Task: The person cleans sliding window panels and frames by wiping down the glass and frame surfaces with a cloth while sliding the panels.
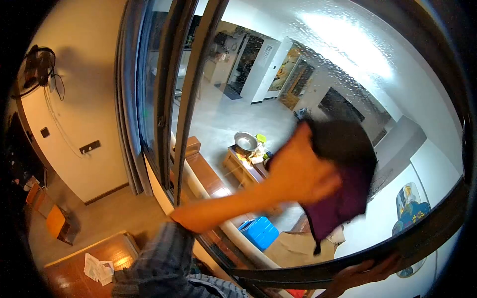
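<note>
My left hand (303,174), blurred by motion, reaches out from a striped sleeve (169,258) and is closed on a dark cloth (343,203), part black and part deep purple. The cloth is in front of the wet window glass (338,49), and droplets show on the pane's upper part. Low at the right, my right hand (367,273) is dim, its fingers around the lower edge of the dark window frame (308,275).
Through the glass show a low table (241,166) with a metal basin (246,142), a blue bin (259,232) and cardboard (298,246). At the left are a curtain (130,99), an orange chair (57,222) and a wooden table (74,258) with papers (98,268).
</note>
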`<state>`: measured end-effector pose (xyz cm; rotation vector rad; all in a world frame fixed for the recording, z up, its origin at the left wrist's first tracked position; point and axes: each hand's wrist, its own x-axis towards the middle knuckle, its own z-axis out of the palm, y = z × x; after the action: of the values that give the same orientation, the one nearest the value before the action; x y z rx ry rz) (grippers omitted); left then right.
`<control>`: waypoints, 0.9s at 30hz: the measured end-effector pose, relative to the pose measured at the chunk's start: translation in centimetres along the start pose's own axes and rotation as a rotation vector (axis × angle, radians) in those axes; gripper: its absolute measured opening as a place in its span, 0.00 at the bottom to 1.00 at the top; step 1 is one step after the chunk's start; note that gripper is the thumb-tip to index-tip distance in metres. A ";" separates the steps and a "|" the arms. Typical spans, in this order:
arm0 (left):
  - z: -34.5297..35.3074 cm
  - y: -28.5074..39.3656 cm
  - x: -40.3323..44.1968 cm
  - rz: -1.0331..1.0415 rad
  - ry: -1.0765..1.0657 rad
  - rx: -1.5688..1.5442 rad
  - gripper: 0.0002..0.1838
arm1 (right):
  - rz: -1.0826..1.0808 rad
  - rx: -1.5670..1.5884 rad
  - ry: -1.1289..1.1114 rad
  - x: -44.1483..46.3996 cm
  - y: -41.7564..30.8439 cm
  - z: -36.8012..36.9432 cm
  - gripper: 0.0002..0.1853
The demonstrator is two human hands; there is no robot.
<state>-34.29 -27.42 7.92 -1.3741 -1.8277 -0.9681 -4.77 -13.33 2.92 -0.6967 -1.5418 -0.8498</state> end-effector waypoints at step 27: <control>14.7 -30.8 -38.3 -1.147 0.302 -1.348 0.19 | -0.085 -0.014 0.061 -0.1 0.6 0.1 0.29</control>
<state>-55.73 -39.19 -37.13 -0.4330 -1.5777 -3.1407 -4.36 -12.88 2.93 -0.6140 -1.5205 -0.9378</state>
